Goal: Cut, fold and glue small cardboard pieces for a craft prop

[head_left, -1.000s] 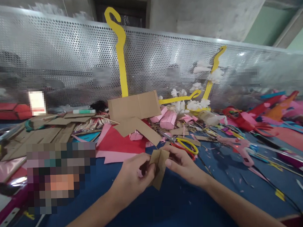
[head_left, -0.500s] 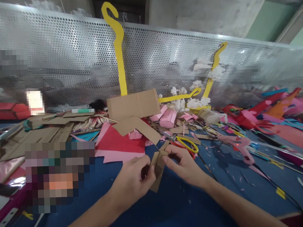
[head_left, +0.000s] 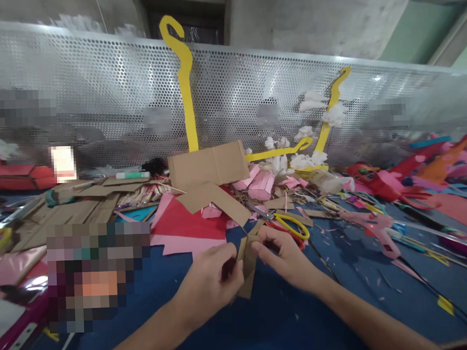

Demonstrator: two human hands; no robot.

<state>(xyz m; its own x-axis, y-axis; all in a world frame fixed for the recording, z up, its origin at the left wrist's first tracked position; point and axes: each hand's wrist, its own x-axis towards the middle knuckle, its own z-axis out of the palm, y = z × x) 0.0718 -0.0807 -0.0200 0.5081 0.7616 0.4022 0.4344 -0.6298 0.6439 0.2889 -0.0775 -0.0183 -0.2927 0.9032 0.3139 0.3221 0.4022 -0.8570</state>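
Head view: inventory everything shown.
Held cardboard: count unclear, brown, lower centre
Scissors: apparently two, yellow and orange handles, centre
Glue gun: one, pink, right
Paper sheets: several, red, pink, centre
Loose cardboard: several, brown, centre, left
Scraps: many, mixed colours, centre
Hooked strips: three, yellow, back
Fluff: many, white, back right
Tube: one, white and green, back left
Paper shapes: several, pink, red, orange, back
Screen: one, silver, back
Table: one, blue, below
Left hand: one, bare, centre
Right hand: one, bare, centre

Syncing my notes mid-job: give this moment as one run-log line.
left hand: holding creased brown cardboard piece | right hand: pinching its upper end | nearby: yellow-handled metal scissors, pink pistol-shaped glue gun
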